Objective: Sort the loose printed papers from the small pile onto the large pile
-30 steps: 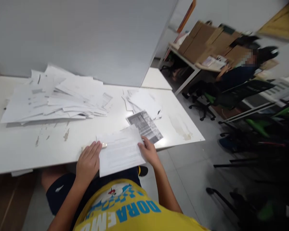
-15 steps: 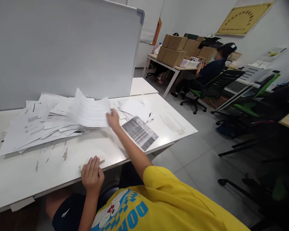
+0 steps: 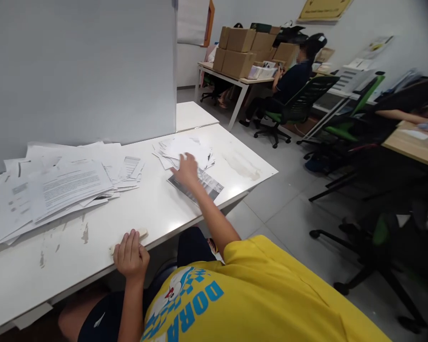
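Note:
At the front edge of the white table [image 3: 157, 213], my left hand [image 3: 131, 256] has its fingers closed over a small, long cream-coloured object [image 3: 143, 233]. Only the ends of that object show, so its kind is unclear. My right hand [image 3: 186, 170] is open with fingers spread, over the near side of a pile of small papers [image 3: 190, 146]. Under its wrist lies a dark printed sheet [image 3: 214, 184], partly covered by the hand. To the left, a large untidy heap of papers [image 3: 24, 190] has a page of printed text [image 3: 73, 187] on top.
A tall whiteboard [image 3: 82, 71] stands along the table's back. Beyond, a seated person [image 3: 296, 80] works near stacked cardboard boxes [image 3: 240, 52]. Office chairs [image 3: 303, 102] stand to the right. Another person's arm [image 3: 401, 115] rests at a wooden desk [image 3: 413, 147].
My right hand has let go of the text page, which now lies on the left heap, and has moved over the small papers. My left hand stays on the cream object. The view has shifted.

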`<state>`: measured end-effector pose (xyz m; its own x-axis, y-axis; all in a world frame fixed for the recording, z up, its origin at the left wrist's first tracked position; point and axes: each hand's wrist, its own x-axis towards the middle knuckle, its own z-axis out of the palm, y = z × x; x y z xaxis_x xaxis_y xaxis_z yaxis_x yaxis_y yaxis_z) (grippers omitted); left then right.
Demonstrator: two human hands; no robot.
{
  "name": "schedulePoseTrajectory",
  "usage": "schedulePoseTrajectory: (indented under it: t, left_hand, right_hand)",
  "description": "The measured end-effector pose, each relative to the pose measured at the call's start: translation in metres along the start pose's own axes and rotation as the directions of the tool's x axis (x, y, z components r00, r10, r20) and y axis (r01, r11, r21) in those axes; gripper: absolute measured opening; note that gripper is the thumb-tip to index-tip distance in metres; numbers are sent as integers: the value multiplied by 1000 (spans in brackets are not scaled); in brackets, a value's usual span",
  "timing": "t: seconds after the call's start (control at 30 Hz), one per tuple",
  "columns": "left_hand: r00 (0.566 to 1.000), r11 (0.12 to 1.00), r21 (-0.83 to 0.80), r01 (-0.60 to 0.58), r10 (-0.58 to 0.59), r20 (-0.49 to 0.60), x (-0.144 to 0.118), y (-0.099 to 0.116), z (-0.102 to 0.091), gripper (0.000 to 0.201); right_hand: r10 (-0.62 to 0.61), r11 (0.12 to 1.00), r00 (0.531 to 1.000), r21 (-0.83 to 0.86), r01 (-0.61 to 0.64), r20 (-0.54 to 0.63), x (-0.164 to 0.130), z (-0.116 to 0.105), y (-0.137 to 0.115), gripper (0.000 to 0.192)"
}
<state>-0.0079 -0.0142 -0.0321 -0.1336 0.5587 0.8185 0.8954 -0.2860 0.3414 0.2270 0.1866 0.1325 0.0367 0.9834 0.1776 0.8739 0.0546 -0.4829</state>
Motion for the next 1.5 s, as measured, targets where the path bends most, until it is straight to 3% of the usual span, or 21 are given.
schedulePoseTrajectory:
  t: [0.07,0.13,0.2,0.3,0.4,0.47,0.57,0.67,0.73,0.83,0.93,1.03,1.13,1.4,1.5]
  left_hand:
    - [998,997,35,-66,66,-6,1,-3,1,43]
    - [994,993,53,-109,109,-4,3,-5,2,49]
    - [993,992,41,-116,116,0,4,-7,1,50]
    - [998,998,-6,-67,67,5,4,-8,1,46]
    - [1000,999,-37,-30,30,-5,4,-7,0,41]
    - [997,997,16,-72,72,-28,7,-3,-2,41]
    - [981,974,139,-180,189,-50,14,5,-6,45]
    - [961,946,204,-253,269,-56,20,12,-10,50]
    - [955,936,226,-270,291,-63,21,13,-11,51]
    - [957,938,234,-257,280,-74,18,14,-10,54]
    - [962,946,226,-232,257,-91,16,15,-8,55]
    - [965,951,215,-220,245,-95,15,17,-8,54]
    - [966,952,214,-220,243,-91,15,18,-9,54]
    - [970,959,195,-204,225,-88,12,16,-6,57]
    - [970,959,190,-210,229,-83,13,15,-7,60]
  right_hand:
    - [207,973,975,-116,-197,77,-7,-17,59,60]
    - [308,941,943,-189,-282,127,-19,-26,102,53]
    - [323,938,934,-182,-295,154,-32,-28,128,42]
    - [220,975,947,-37,-217,234,-43,-25,143,22]
    - [-15,988,964,151,-26,265,-31,-26,144,23]
    - [-102,984,967,165,65,233,-6,-31,142,31]
    - [0,1000,976,-22,5,217,47,-41,134,48]
    - [126,981,966,-172,-88,225,97,-43,126,48]
    - [184,967,947,-222,-126,265,120,-39,124,54]
    - [276,939,899,-296,-177,340,137,-33,127,84]
    - [314,920,877,-346,-186,364,137,-28,132,98]
    - [289,911,910,-377,-165,298,125,-25,134,97]
    - [263,913,950,-362,-189,167,105,-21,131,83]
    - [158,945,981,-273,-182,-108,64,-6,120,46]
    - [140,980,983,-128,-155,-117,57,-8,120,43]
